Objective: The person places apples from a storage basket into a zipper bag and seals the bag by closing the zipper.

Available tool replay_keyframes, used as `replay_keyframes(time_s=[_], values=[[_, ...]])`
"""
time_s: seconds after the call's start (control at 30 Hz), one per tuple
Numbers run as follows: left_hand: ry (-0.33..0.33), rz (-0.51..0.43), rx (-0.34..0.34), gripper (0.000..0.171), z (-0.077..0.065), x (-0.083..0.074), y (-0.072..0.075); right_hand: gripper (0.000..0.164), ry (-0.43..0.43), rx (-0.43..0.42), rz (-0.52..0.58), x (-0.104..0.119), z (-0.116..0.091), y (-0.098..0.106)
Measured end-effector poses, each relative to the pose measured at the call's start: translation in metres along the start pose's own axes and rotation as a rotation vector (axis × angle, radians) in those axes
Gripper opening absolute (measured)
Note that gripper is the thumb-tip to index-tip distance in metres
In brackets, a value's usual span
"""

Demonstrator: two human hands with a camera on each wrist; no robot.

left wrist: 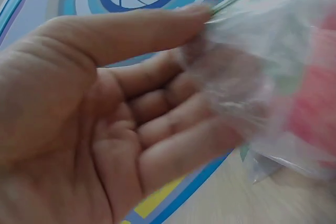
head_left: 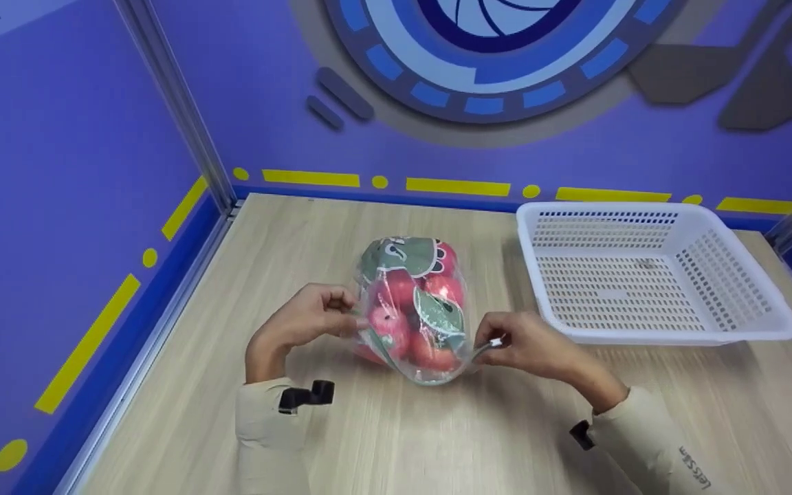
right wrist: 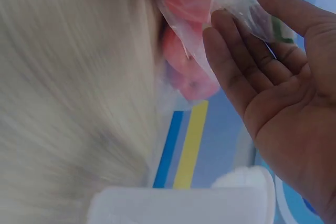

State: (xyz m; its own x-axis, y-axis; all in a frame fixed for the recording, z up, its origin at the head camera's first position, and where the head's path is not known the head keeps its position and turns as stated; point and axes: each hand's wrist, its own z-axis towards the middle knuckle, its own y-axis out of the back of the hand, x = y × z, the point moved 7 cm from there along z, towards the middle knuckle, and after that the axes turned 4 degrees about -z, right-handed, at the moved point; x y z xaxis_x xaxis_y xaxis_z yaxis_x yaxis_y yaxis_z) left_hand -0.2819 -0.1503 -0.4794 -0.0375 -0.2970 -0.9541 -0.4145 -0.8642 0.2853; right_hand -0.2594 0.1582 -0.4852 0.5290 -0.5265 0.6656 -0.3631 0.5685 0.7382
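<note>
A clear zip bag (head_left: 440, 313) with green printed patches sits on the table, holding several red apples (head_left: 389, 326). Its green-edged mouth (head_left: 396, 368) faces the near side and sags in a curve between the two hands. At the mouth's left end, my left hand (head_left: 303, 317) pinches the film between thumb and fingers; the left wrist view shows the thumb (left wrist: 173, 27) right on the green strip. My right hand (head_left: 530, 344) pinches the other end, beside a small white slider (head_left: 497, 342). Apples (right wrist: 184, 51) press against the film in the right wrist view.
A white perforated plastic basket (head_left: 657, 337) stands at the right of the wooden table (head_left: 231, 440), just beyond the right hand. Blue printed panels (head_left: 80, 172) with yellow dashes rise along the left and back edges. A metal post (head_left: 183, 103) marks the corner.
</note>
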Motion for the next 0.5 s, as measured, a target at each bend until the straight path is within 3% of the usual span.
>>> replay_keyframes(time_s=[0.1,0.23,0.33,0.5], values=[[0.069,0.044,0.063,0.023,0.0,0.006,-0.005,0.02,0.021,0.018,-0.039,0.001,0.005,-0.013],[0.106,0.101,0.101,0.023,0.004,0.012,-0.012,0.022,0.02,-0.008,-0.084,-0.002,0.01,-0.022],[0.125,0.136,0.079,0.018,0.008,0.016,-0.014,0.023,0.009,-0.04,-0.084,-0.005,0.013,-0.023],[0.133,0.162,-0.019,0.015,0.014,0.02,-0.013,0.021,-0.002,-0.09,-0.095,-0.012,0.016,-0.022]])
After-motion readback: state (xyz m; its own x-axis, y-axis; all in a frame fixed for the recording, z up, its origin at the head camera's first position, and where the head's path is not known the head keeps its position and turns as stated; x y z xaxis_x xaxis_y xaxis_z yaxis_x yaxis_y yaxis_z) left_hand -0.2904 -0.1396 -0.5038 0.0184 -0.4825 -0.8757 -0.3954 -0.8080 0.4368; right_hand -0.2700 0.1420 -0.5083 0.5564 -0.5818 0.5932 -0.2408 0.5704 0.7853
